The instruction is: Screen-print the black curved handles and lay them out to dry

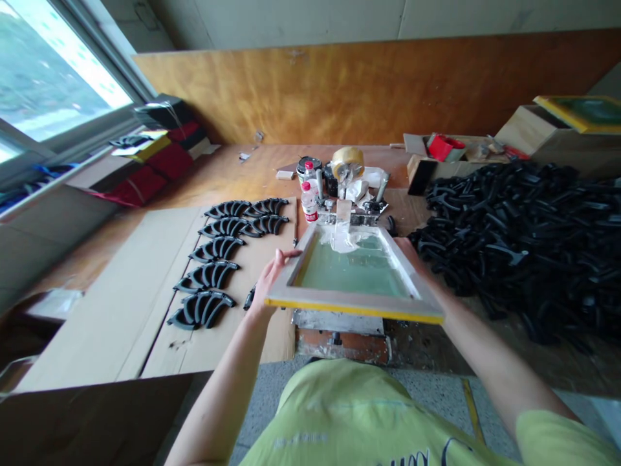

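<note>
A screen printing frame with grey sides, a yellow front edge and a greenish mesh is tilted up in front of me. My left hand grips its left side, thumb uppermost. On the far right side my right hand is closed at the frame, its fingers mostly hidden behind it. White, wet-looking ink and a pale squeegee-like strip lie at the mesh's far end. Under the frame shows a metal plate on a stained base. Beside my left wrist is a black curved part, partly covered.
Rows of black curved parts lie on cardboard at left. A large heap of black parts fills the right. Behind the frame stand red-capped bottles, a tape roll and metal clamp posts. A wooden board closes the back.
</note>
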`<state>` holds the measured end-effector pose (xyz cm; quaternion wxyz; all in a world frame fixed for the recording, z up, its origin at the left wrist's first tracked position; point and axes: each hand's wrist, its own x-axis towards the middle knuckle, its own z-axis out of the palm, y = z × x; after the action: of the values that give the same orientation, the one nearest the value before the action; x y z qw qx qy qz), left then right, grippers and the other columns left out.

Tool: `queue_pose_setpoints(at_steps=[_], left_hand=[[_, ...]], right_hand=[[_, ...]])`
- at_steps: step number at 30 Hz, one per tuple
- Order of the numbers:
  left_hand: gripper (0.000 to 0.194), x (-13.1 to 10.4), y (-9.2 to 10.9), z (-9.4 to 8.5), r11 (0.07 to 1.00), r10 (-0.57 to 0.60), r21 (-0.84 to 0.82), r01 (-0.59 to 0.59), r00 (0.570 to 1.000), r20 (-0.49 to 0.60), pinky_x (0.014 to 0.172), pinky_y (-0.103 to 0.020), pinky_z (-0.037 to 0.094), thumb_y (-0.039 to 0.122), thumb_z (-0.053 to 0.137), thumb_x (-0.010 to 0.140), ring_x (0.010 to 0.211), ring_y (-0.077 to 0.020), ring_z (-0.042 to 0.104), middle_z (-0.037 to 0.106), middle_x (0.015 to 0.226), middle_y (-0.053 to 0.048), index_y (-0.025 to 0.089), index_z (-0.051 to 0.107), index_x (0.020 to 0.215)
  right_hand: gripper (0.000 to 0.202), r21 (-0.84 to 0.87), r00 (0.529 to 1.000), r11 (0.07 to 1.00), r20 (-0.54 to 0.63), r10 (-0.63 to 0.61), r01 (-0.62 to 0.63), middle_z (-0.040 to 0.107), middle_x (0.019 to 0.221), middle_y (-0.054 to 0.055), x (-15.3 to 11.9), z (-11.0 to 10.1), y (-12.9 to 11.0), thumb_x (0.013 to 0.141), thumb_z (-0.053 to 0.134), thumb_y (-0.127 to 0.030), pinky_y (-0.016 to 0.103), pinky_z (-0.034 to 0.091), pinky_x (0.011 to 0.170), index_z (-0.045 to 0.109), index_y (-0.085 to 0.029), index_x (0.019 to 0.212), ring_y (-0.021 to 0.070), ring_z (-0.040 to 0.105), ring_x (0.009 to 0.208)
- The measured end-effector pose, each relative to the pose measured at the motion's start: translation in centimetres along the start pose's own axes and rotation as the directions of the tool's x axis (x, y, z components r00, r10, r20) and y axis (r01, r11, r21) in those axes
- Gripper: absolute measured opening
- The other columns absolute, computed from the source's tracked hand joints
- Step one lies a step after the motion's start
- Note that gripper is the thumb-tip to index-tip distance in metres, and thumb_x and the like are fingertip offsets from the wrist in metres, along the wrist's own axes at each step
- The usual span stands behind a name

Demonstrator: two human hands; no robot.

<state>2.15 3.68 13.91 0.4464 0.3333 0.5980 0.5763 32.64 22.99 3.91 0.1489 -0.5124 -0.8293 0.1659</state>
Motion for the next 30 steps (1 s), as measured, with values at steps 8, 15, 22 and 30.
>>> queue_pose_setpoints(at_steps=[8,15,22,30], left_hand=[[0.08,-0.8,-12.2,-2.0,0.956,-0.233,0.175,0.234,0.972,-0.03,0.066,-0.024,0.05,0.047,0.068,0.077,0.071,-0.0151,0.064,0.07,0.084,-0.002,0.02,0.039,0.148],[0.066,-0.4,-13.0,-2.1,0.95,-0.221,0.218,0.223,0.975,-0.033,0.071,-0.025,0.051,0.044,0.067,0.078,0.079,-0.0172,0.065,0.072,0.092,-0.005,0.018,0.053,0.137],[0.056,-0.8,-13.1,-1.8,0.956,-0.234,0.159,0.245,0.968,-0.086,0.07,-0.026,0.052,0.042,0.07,0.075,0.082,-0.0188,0.066,0.072,0.094,-0.004,0.021,0.062,0.127],[0.061,-0.7,-13.0,-2.0,0.962,-0.227,0.145,0.233,0.972,-0.052,0.064,-0.024,0.05,0.045,0.069,0.076,0.073,-0.0162,0.064,0.072,0.091,-0.005,0.019,0.059,0.13]], right_hand=[[0.058,-0.174,0.919,0.936,-0.205,-0.338,0.306,0.047,0.137,0.017,6.8,-0.7,-8.7,0.079,0.069,-0.021,0.044,0.039,0.102,0.052,-0.013,0.133,0.0322,0.044,0.125],[0.014,-0.223,0.913,0.887,0.155,-0.377,0.404,0.067,0.091,0.012,5.0,2.1,-10.5,0.09,0.052,-0.016,0.031,0.042,0.08,0.065,-0.013,0.092,0.023,0.057,0.091],[0.014,-0.052,0.684,0.709,0.321,-0.655,0.703,0.066,0.083,0.007,1.6,-0.1,-8.2,0.083,0.054,-0.009,0.028,0.038,0.072,0.065,-0.017,0.08,0.0204,0.057,0.085],[0.02,-0.1,0.771,0.765,0.112,-0.627,0.637,0.065,0.091,0.01,0.5,2.3,-8.8,0.085,0.049,-0.007,0.032,0.042,0.078,0.067,-0.015,0.088,0.0234,0.055,0.093]])
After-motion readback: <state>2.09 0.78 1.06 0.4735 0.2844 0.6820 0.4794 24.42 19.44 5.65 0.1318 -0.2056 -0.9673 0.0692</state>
